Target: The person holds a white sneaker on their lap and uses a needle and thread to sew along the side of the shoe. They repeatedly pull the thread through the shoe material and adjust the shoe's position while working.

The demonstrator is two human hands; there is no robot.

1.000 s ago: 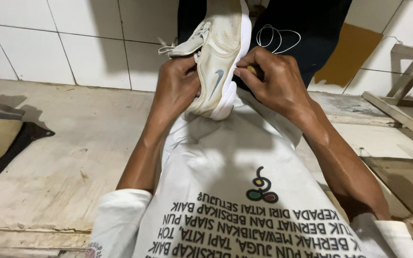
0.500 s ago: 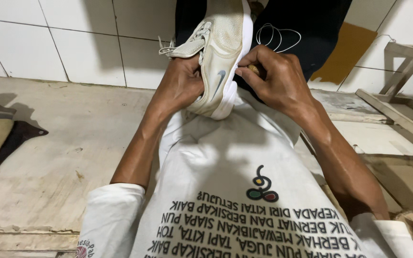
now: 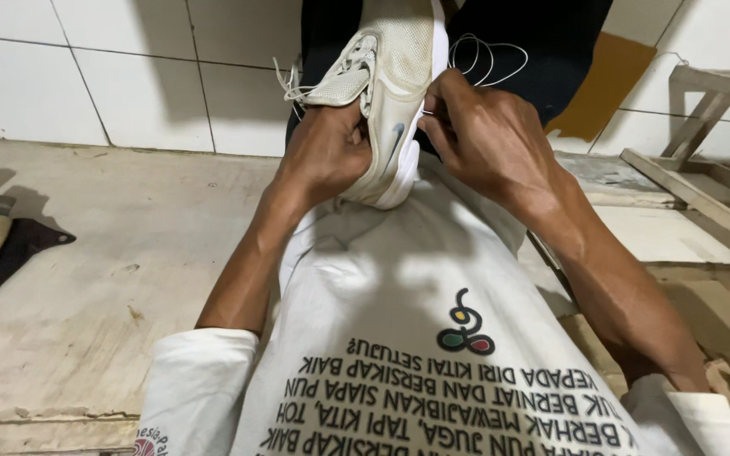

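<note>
the shoe (image 3: 394,93), an off-white mesh sneaker with a white sole edge, stands heel-down on my lap, resting against the white printed shirt (image 3: 399,321), toe pointing up and away from me, dark trousers (image 3: 551,51) behind it. my left hand (image 3: 327,156) is closed around the upper on the lace side, fingers wrapped over the mesh and thumb pressed into the side panel. my right hand (image 3: 487,139) is closed in a pinch at the seam where upper meets sole, fingertips bunched tight on a thin white thread (image 3: 487,55) whose loops stand up behind the hand; whether a needle sits between the fingers, i cannot tell. the loose lace ends (image 3: 289,80) hang off the left of the shoe. compared with a second ago, the shoe has barely moved on my lap; the right hand has shifted slightly along the sole seam and the thread loops above it have changed little, while the left grip is the same. i judge that the work at the seam is in mid-stroke, with slack thread yet to be drawn. around me: a worn concrete floor (image 3: 103,279), a white tiled wall (image 3: 128,76), a wooden frame (image 3: 703,169) to the right, and a dark cloth (image 3: 10,253) at the left edge.
</note>
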